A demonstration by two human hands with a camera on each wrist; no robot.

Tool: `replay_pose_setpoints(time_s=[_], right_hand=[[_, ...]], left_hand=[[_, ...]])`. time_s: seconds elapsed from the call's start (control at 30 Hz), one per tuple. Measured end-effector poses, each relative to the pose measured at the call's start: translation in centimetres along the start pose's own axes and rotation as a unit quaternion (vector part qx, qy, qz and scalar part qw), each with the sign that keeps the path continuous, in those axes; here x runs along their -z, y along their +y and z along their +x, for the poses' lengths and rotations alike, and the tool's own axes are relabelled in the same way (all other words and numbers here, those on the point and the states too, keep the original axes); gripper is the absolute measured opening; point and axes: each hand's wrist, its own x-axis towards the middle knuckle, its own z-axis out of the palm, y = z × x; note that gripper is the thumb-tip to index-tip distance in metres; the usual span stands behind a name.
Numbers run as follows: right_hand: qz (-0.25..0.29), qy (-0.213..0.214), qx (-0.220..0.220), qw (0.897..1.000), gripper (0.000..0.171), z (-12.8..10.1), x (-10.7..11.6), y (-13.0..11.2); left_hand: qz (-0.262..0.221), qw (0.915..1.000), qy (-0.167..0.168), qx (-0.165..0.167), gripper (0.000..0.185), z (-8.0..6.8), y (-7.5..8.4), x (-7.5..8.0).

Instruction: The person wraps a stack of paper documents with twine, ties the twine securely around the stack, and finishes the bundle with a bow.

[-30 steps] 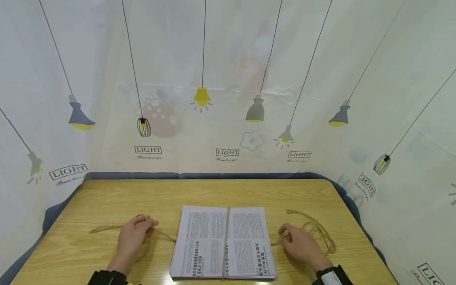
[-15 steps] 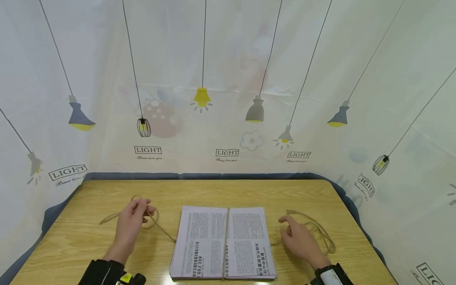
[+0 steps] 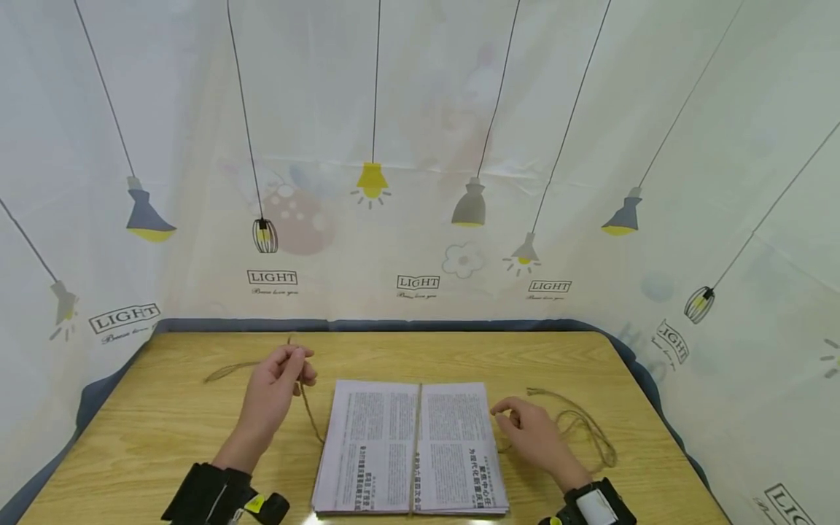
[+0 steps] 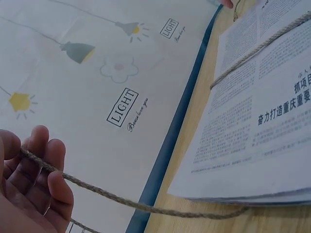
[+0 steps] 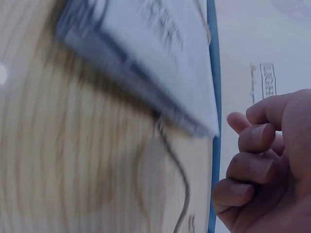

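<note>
A stack of newspapers [image 3: 387, 448] lies on the wooden table [image 3: 151, 445], with jute twine [image 3: 417, 437] running down its middle. My left hand [image 3: 298, 364] is raised left of the stack and pinches the twine's left strand [image 3: 311, 415]. In the left wrist view that strand [image 4: 112, 196] crosses my curled fingers [image 4: 46, 160] and runs under the stack [image 4: 252, 121]. The right hand [image 3: 508, 417] hovers at the stack's right edge, fingers loosely curled, with nothing seen in it. Loose twine loops [image 3: 584, 430] lie to its right. The right wrist view is blurred and shows curled fingers [image 5: 257, 141] above twine [image 5: 177, 170].
A white curtain [image 3: 420, 182] printed with lamps closes in the table's back and both sides. A blue strip [image 3: 367, 324] lines the far edge. The twine's free end [image 3: 226, 372] trails on the wood at the far left.
My left hand has lifted the twine off the table and carried it up and away, drawing the strand taut. The right hand has risen off the loose twine and shifted left toward the stack.
</note>
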Motion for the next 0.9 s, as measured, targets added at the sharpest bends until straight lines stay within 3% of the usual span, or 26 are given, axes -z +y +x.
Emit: replay_pose_setpoints(time_s=[0.23,0.47,0.7,0.9], right_hand=[[0.065,-0.061,0.020,0.996,0.023,0.9,-1.3,-2.7],[0.102,-0.096,0.059,0.988,0.032,2.1,-2.3,-5.1],[0.162,-0.119,0.042,0.979,0.035,2.6,-3.2,-7.1],[0.215,-0.137,0.032,0.966,0.051,2.5,-3.6,-8.7]], left_hand=[[0.010,0.9975,-0.056,-0.043,0.027,-0.7,0.9,-2.5],[0.035,0.9902,-0.125,-0.052,0.025,-1.3,1.4,-4.8],[0.114,0.9672,-0.191,-0.123,0.027,-2.0,1.2,-6.9],[0.155,0.9510,-0.220,-0.153,0.023,-2.6,0.7,-8.4]])
